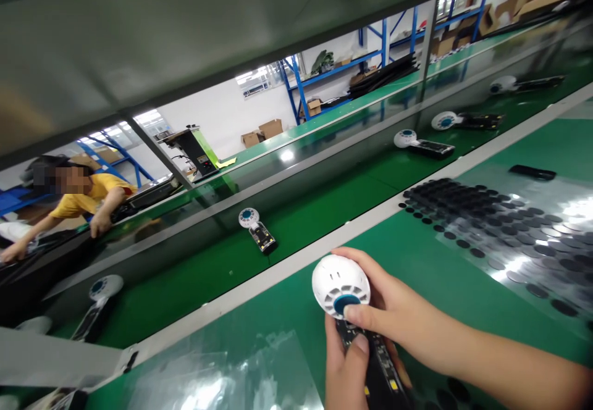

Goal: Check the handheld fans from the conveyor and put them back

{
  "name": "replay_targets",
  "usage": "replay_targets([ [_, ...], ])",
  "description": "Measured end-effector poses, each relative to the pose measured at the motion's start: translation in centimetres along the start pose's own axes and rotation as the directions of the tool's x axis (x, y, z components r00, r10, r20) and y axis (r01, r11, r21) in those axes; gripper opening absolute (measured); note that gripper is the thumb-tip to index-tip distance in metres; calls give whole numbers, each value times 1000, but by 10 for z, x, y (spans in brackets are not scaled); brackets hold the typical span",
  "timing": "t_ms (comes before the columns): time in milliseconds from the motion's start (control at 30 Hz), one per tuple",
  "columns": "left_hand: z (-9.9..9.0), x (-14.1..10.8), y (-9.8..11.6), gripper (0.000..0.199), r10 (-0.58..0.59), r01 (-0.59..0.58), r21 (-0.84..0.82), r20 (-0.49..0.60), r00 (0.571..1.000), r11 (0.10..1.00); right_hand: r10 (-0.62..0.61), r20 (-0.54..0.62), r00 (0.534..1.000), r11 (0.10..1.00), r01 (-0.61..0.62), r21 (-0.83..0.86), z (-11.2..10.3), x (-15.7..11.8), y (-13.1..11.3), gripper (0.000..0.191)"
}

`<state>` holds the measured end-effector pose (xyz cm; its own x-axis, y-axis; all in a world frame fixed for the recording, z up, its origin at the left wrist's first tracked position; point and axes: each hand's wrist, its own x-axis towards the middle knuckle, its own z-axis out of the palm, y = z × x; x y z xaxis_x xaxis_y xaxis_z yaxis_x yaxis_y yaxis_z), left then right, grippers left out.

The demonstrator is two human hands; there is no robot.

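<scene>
Both hands hold one device with a white round vented head (336,277) and a black body (386,373) with exposed circuit board. My left hand (343,360) wraps the black body just below the head, its thumb over the board. My right hand (384,299) comes from the right and closes around the head. Its thumb presses the edge of the blue disc (345,304) at the head's centre, and its other fingers are partly hidden behind. A sheet of black round stickers (491,212) lies to the right on the green work surface (259,323).
Beyond a pale rail (250,283), a green conveyor belt (319,209) carries several similar devices, one (257,230) straight ahead. Clear plastic film (231,373) lies front left. A small black part (532,172) lies right. A person in yellow (99,194) works far left. An overhead panel (185,39) spans the top.
</scene>
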<state>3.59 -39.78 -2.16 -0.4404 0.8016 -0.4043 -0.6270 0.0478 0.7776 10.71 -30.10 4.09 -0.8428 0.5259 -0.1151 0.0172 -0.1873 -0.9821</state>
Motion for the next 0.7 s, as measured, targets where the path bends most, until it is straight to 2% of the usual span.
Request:
replay_targets([
  [67, 1, -1, 0, 104, -10, 12, -39, 55, 998, 999, -12, -6, 1000, 999, 12, 44, 0, -1, 0, 61],
  [133, 3, -3, 1, 106, 0, 5, -65, 75, 997, 998, -14, -3, 1000, 998, 14, 60, -1, -2, 1, 61],
  [233, 6, -5, 4, 102, -2, 8, -77, 72, 997, 997, -28, 5, 1000, 998, 27, 53, -1, -4, 1, 57],
  [433, 6, -4, 9, 111, -66, 67, -28, 41, 997, 997, -40, 0, 999, 996, 40, 74, -2, -5, 2, 55],
  [633, 3, -7, 12, 99, -62, 63, -40, 35, 997, 997, -49, -22, 999, 996, 51, 78, 0, -5, 2, 59],
  [700, 1, -6, 12, 92, -79, 80, -25, 28, 996, 997, -14, -26, 1000, 999, 15, 41, -1, -5, 1, 61],
])
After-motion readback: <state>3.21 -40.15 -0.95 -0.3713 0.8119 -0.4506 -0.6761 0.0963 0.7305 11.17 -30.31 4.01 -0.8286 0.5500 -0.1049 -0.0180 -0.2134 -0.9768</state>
